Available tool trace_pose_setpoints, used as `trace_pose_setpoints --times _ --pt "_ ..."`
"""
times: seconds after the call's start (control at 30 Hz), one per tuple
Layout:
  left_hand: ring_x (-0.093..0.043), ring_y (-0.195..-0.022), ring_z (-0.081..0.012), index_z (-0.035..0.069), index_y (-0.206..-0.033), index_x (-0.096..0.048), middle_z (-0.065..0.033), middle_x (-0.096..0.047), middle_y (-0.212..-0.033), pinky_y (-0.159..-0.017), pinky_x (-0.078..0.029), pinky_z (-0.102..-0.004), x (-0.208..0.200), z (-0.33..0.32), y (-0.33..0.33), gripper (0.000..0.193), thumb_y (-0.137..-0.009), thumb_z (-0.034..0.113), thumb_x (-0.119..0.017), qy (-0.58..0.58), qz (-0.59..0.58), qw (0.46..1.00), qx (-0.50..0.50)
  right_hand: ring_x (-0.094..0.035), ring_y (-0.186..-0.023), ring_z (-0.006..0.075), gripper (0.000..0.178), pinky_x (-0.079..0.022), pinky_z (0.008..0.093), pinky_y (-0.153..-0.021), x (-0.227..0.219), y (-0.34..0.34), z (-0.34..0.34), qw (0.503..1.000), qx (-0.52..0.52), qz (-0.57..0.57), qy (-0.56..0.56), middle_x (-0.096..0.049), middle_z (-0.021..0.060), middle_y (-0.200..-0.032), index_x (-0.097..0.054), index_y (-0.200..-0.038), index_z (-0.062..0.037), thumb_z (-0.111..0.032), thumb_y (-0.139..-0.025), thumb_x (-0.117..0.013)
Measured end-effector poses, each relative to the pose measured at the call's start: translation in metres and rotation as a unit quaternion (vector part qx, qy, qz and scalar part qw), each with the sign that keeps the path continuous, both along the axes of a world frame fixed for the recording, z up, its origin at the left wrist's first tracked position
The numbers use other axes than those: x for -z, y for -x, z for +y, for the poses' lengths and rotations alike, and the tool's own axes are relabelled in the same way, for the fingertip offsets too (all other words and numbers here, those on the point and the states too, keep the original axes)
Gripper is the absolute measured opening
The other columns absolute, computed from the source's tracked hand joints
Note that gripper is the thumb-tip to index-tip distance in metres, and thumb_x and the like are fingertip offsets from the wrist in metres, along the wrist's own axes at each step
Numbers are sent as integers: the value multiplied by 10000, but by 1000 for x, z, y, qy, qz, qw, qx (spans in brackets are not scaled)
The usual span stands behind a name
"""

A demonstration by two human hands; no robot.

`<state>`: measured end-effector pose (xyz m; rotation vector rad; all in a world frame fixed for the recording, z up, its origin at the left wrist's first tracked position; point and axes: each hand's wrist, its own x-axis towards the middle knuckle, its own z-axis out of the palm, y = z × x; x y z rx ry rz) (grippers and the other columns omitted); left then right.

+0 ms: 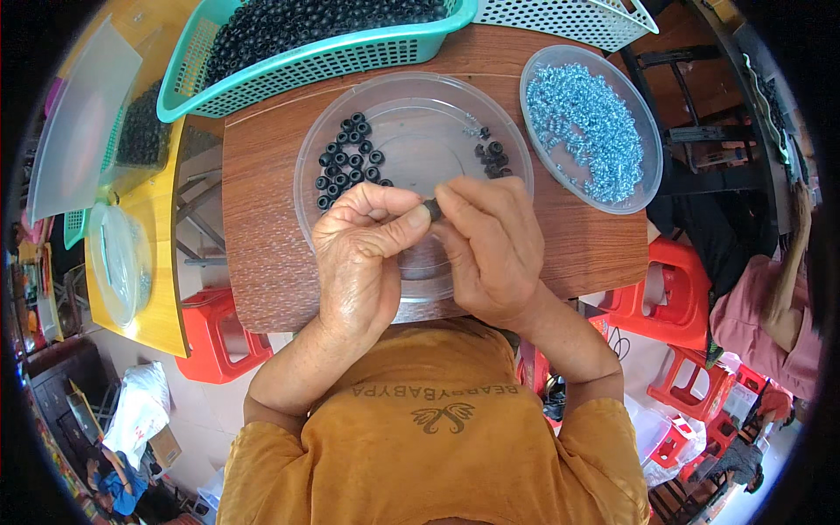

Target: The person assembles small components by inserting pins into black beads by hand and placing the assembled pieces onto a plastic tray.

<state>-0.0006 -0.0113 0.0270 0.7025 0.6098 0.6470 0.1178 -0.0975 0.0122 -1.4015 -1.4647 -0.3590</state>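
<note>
My left hand [369,249] pinches a small black ring-shaped part [432,208] between thumb and fingers. On its other side, the fingertips of my right hand [492,241] close on the same part; whether they also hold something smaller is hidden. Both hands are over the near half of a round clear plastic tray [308,149]. A cluster of black ring-shaped parts [354,162] lies along the tray's left side. Several more black pieces [494,159] lie at its right, beside a few tiny shiny bits [472,124].
A teal perforated basket [324,63] heaped with black parts stands behind the tray, beside a white basket [564,19]. Right of it, a clear lid-like tray [649,179] holds shiny light-blue bits. Red stools [669,293] flank the wooden table [262,219]; another person's arm [787,280] shows far right.
</note>
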Motion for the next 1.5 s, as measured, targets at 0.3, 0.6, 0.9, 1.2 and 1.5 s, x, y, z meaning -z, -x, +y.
trace_pose_setpoints --times 0.3,0.6,0.9,1.2,1.5 --pt "-611 -778 -134 -18 -838 -626 -82 -651 -851 -761 -510 -254 0 -4 0 135 -762 -117 -674 9 7 1000 10 -537 -676 299 408 -441 348 -537 9 -2 0 995 22 -87 -44 -572 208 -892 -566 -981 133 54 -594 -666" --pt "-604 -752 -135 -22 -791 -627 -84 -647 -814 -749 -511 -255 3 -1 -7 127 -746 -130 -677 8 34 999 -7 -502 -603 266 394 -414 334 -495 14 -3 7 998 9 -61 -22 -543 159 -770 -584 -884 113 34 -498 -589" --pt "-597 -738 -118 -12 -853 -627 -67 -653 -827 -730 -491 -241 -8 0 2 112 -783 -90 -665 -20 97 995 11 -529 -628 301 291 -422 364 -518 3 -2 6 999 -6 -40 -4 -571 179 -822 -591 -947 88 66 -669 -675" --pt "-605 -894 -109 -23 -1058 -622 -98 -678 -1002 -817 -463 -230 -10 11 9 206 -855 -52 -598 -202 113 972 48 -648 -711 189 257 -499 297 -671 -71 -146 42 980 189 -40 46 -688 111 -820 -693 -951 -12 -198 -773 -697" --pt "-598 -769 -108 28 -989 -653 -52 -658 -880 -741 -461 -236 2 18 -25 238 -767 -55 -676 -429 203 863 171 -613 -836 455 250 -476 496 -753 -72 -301 108 891 422 -120 118 -629 294 -836 -653 -904 32 -67 -708 -533"
